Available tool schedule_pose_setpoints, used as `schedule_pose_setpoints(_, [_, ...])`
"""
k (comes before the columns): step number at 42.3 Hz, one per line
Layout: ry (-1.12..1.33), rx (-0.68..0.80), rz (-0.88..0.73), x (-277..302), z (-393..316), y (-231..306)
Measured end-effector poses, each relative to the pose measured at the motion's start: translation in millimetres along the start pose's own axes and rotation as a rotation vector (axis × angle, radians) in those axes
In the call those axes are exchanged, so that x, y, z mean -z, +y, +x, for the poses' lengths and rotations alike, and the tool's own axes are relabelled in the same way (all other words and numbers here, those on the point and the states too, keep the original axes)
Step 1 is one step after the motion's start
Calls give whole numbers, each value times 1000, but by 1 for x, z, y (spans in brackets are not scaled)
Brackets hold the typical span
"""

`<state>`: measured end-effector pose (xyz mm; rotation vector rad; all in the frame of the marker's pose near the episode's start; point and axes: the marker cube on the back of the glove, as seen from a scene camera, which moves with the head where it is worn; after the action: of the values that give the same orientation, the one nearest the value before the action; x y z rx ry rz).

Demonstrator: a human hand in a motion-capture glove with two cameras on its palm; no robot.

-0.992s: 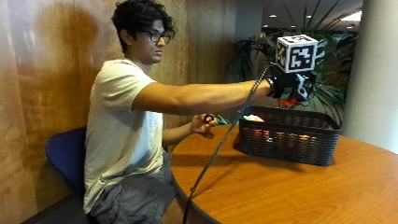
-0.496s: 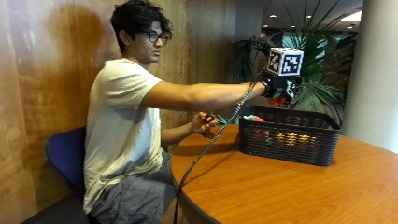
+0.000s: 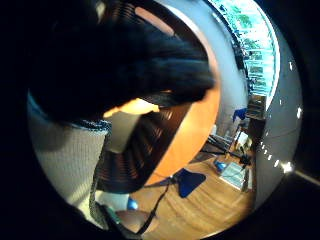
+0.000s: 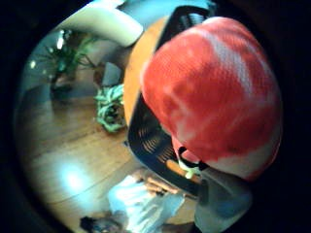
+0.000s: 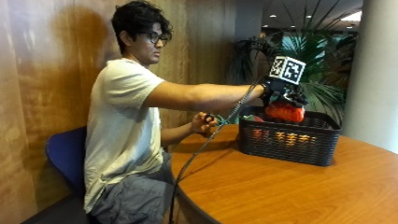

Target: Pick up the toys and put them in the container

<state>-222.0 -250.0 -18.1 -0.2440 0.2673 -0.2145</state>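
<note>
Filling the grip (image 5: 281, 95): red toy (image 5: 285, 112)

- The toy (image 5: 285, 112) in the gloved right hand (image 5: 281, 95): red-and-white, mesh-like cloth.
- The basket (image 5: 289, 140): black slotted plastic, matt.
- The table (image 5: 273, 186): smooth orange-brown wood with a slight sheen.
- The wall (image 5: 43, 70): wood panelling.

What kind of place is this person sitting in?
Probably an office lobby or lounge, not a home: wood-panelled wall, large potted palm, a thick column, and a round wooden table holding a black basket.
</note>
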Motion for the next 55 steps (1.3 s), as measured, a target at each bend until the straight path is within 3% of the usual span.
schedule_pose_setpoints(21, [-20,53,23,-1,25,82])
schedule_pose_setpoints(38, [-105,-12,139,-57,94,216])
schedule_pose_setpoints(55, [-104,-86,123,-125,125,282])
